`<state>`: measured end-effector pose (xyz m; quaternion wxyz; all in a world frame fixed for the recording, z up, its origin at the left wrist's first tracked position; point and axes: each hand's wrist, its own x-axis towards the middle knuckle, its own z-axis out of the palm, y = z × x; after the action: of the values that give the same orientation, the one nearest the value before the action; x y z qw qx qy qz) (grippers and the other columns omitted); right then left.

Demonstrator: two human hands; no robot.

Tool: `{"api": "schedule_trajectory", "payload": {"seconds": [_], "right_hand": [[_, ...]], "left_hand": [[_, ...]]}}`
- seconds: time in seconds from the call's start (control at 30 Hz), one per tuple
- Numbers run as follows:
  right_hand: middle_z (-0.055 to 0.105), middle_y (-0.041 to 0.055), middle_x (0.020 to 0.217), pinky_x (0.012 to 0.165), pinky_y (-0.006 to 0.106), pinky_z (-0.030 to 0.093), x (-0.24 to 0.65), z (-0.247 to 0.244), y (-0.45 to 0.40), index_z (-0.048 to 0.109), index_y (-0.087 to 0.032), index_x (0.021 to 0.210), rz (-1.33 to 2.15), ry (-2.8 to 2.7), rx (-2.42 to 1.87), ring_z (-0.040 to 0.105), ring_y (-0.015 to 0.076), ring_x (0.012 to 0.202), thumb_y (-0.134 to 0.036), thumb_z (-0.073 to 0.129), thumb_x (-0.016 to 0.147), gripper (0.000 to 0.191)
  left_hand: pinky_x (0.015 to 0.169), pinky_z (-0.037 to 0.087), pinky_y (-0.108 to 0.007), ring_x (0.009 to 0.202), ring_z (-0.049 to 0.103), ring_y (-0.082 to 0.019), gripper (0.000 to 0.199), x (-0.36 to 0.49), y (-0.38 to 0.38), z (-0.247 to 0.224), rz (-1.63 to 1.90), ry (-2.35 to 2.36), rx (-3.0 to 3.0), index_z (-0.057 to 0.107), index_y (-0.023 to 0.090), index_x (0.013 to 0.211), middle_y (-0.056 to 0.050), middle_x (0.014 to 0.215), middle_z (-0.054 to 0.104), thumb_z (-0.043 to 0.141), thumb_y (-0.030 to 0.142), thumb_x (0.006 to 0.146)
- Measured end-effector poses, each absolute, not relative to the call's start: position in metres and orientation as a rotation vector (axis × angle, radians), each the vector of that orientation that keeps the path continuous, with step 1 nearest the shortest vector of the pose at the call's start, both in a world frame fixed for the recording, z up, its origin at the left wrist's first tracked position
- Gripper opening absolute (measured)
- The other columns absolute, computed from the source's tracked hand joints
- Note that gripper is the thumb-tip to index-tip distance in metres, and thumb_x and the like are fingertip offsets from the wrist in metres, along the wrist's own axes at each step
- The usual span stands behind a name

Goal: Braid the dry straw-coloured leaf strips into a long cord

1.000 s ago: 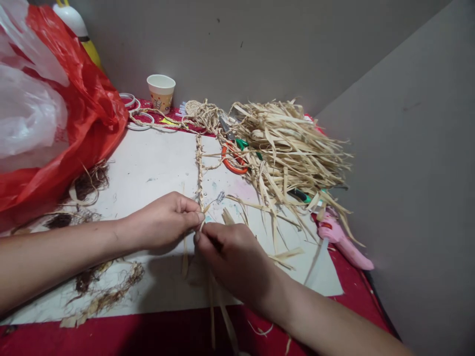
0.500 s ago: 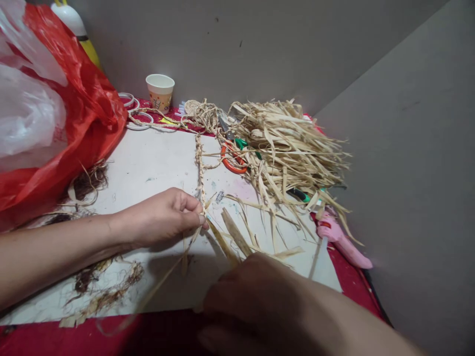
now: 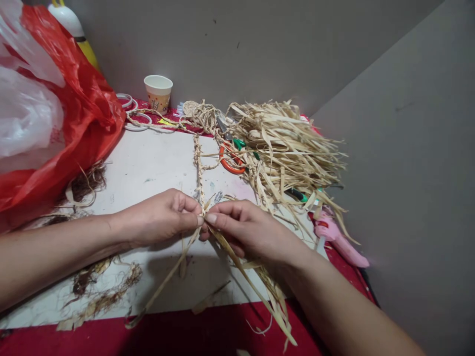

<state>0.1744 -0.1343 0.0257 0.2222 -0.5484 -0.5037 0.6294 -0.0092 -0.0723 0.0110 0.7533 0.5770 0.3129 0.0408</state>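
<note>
A thin braided straw cord (image 3: 199, 170) runs down the white board (image 3: 156, 158) to where both hands meet. My left hand (image 3: 168, 217) pinches the lower end of the braid between thumb and fingers. Touching the same spot from the right, my right hand (image 3: 241, 225) is closed in a pinch on the straw strands. Loose straw strands (image 3: 237, 262) hang from the fingertips toward the front edge, one to the left and others to the right. Where the strands cross is partly hidden by the fingers.
A straw pile (image 3: 289, 143) lies at back right, beside orange-handled scissors (image 3: 232, 160). A pink glue gun (image 3: 339, 240) lies right. A paper cup (image 3: 158, 94) stands at the back. A red plastic bag (image 3: 85, 104) fills the left; brown fibres (image 3: 107, 291) lie front left.
My right hand has moved up from the front to the end of the braid, beside my left hand. The loose strands now hang lower toward the front. My left hand has stayed in place.
</note>
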Motion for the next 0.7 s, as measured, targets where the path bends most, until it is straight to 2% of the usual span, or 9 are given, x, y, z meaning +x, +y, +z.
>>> {"api": "schedule_trajectory", "payload": {"seconds": [0.13, 0.33, 0.53, 0.7], "right_hand": [[0.060, -0.0012, 0.059, 0.035, 0.017, 0.022, 0.177, 0.018, -0.131, 0.060, -0.013, 0.079, 1.891, -1.351, -1.467, 0.034, 0.0026, 0.036, -0.043, 0.063, 0.078, 0.031], [0.051, -0.0029, 0.052, 0.043, 0.017, 0.029, 0.185, 0.023, -0.130, 0.059, -0.011, 0.077, 1.864, -1.521, -1.449, 0.040, 0.0047, 0.045, -0.041, 0.057, 0.084, 0.030], [0.055, -0.0015, 0.059, 0.040, 0.016, 0.033, 0.195, 0.039, -0.131, 0.053, -0.014, 0.077, 1.906, -1.691, -1.493, 0.040, 0.0047, 0.042, -0.037, 0.045, 0.092, 0.028], [0.061, 0.0025, 0.067, 0.048, 0.018, 0.039, 0.213, 0.053, -0.128, 0.057, -0.012, 0.075, 1.764, -1.902, -1.588, 0.048, 0.0065, 0.051, -0.033, 0.049, 0.089, 0.026]], "left_hand": [[0.042, 0.011, -0.023, 0.043, 0.018, -0.004, 0.020, -0.010, -0.072, 0.010, 0.068, 0.709, 1.273, 0.052, 0.016, 0.064, 0.008, 0.049, 0.031, 0.051, 0.026, 0.081], [0.042, 0.013, -0.022, 0.043, 0.020, -0.004, 0.017, -0.009, -0.073, 0.009, 0.076, 0.718, 1.286, 0.051, 0.016, 0.064, 0.008, 0.048, 0.033, 0.049, 0.022, 0.081], [0.042, 0.014, -0.021, 0.043, 0.021, -0.003, 0.019, -0.007, -0.073, 0.012, 0.108, 0.708, 1.214, 0.050, 0.015, 0.061, 0.008, 0.048, 0.034, 0.052, 0.020, 0.079], [0.040, 0.013, -0.020, 0.040, 0.021, -0.003, 0.017, -0.006, -0.074, 0.013, 0.091, 0.752, 1.212, 0.055, 0.014, 0.064, 0.008, 0.045, 0.035, 0.054, 0.021, 0.079]]}}
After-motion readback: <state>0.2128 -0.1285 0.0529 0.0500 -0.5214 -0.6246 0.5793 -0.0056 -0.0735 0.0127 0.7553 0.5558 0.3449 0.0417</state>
